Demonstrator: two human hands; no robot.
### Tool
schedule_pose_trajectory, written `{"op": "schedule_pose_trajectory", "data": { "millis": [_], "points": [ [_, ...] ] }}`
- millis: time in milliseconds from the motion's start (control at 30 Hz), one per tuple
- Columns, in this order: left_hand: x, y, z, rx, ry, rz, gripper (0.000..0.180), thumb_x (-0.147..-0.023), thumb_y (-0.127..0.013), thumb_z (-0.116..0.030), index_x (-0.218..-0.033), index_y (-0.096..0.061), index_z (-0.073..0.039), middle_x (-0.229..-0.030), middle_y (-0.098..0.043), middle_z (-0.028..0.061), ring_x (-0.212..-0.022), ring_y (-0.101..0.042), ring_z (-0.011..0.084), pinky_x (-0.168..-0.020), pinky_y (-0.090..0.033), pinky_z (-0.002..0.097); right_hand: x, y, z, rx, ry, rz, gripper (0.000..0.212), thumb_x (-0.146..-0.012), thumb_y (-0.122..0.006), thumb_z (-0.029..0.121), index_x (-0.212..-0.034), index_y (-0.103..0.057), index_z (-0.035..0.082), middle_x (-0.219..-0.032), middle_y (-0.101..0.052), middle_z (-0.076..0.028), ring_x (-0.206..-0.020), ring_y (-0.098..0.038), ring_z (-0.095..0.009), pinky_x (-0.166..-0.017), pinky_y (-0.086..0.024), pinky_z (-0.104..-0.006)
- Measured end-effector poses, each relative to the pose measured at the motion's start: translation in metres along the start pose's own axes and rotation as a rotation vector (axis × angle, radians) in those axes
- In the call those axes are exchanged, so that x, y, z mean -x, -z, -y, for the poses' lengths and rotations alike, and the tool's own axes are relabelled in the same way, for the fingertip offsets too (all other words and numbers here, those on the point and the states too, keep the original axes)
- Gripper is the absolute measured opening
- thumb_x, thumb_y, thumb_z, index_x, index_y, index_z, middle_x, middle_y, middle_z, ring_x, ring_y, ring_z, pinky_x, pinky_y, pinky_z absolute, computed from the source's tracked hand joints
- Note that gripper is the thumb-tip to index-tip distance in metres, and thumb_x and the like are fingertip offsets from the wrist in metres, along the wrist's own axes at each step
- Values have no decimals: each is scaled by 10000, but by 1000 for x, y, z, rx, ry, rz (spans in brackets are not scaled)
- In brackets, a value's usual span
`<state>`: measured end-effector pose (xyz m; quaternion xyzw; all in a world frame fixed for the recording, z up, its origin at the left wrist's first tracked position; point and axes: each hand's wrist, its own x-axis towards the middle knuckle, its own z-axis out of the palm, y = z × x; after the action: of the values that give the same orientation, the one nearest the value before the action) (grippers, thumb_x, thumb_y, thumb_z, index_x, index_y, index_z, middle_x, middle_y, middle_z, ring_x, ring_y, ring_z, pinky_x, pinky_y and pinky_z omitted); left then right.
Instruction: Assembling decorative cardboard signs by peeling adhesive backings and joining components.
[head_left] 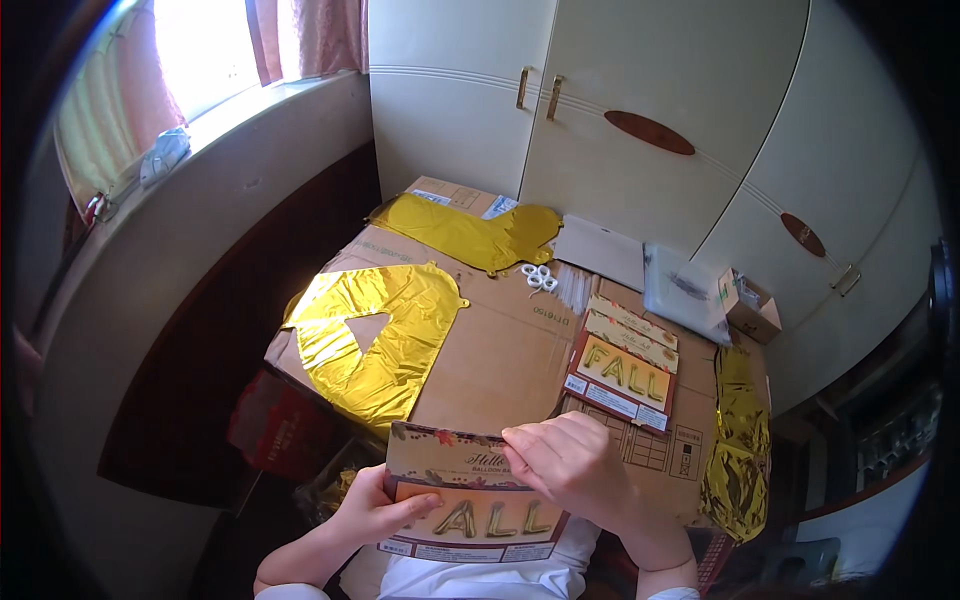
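We hold a printed packet [480, 515] close to the body, at the near edge of the counter [490, 350], with its pictured face turned up toward us. Our left hand [372, 512] takes its left side: the thumb lies across the front and the other fingers go behind, a clasp that, we judge, bears the weight and keeps the packet steady. Our right hand [575, 462] has its fingers drawn together in a narrow pinch on the upper edge; with the other hand supporting, it is probably free to work along that edge.

On the cardboard-topped counter, a gold foil balloon with a hole through it [400, 380] and another gold balloon [440, 225] lie flat, likely spread so that their whole outlines show. Similar packets [625, 375] overlap on the right, perhaps to save room. White ribbon rolls [540, 277] sit just beside clear straws [573, 290].

As for containers, we cannot tell what the held packet contains. A small carton [762, 322] stands at the far right with a flap up; something pale is inside, too unclear to name. A clear plastic bag [685, 290] lies beside it. Below the counter's left edge, a dark container [312, 497] has gold foil [347, 478] showing in it.
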<state>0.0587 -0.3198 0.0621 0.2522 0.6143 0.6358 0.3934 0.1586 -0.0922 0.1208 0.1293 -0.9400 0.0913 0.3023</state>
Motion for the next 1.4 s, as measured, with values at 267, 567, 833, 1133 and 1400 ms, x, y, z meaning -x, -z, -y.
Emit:
{"op": "schedule_pose_trajectory", "data": {
  "millis": [267,567,833,1133,1400],
  "points": [
    [-2,7,12,503,154,77,275,-887,-554,-76,-1133,-536,47,-1057,-625,107,-920,-586,112,-819,-470,270,4,6,-10,-285,-170,146,146,-776,-658,161,-850,-642,36,-753,-659,-72,-673,-648,-192,-609,-512,-293],
    [-9,-2,16,354,48,128,338,-876,-593,-89,-1172,-504,49,-1087,-611,119,-958,-579,130,-857,-465,297,3,8,-25,-660,-626,377,146,-796,-671,129,-895,-649,25,-784,-684,-87,-698,-659,-146,-638,-504,-254],
    [-12,-1,20,381,134,54,322,-839,-638,-79,-1121,-539,42,-1041,-631,105,-914,-596,130,-829,-476,293,8,3,-33,-605,-526,347,145,-812,-641,152,-878,-616,25,-788,-657,-113,-722,-648,-207,-654,-505,-306],
    [-16,1,31,282,139,51,287,-827,-650,-73,-1077,-565,40,-998,-645,84,-872,-600,104,-792,-477,265,8,9,-45,-798,-778,465,97,-853,-595,94,-907,-574,16,-797,-609,-22,-740,-553,-64,-648,-453,-230],
    [-16,-1,30,122,116,32,214,-838,-647,-95,-1006,-596,28,-749,-614,-3,-599,-494,15,-515,-379,188,13,-2,-71,-1363,-837,634,154,-916,-504,122,-1006,-566,13,-897,-610,-14,-840,-544,-60,-764,-442,-209]
  ]
}}
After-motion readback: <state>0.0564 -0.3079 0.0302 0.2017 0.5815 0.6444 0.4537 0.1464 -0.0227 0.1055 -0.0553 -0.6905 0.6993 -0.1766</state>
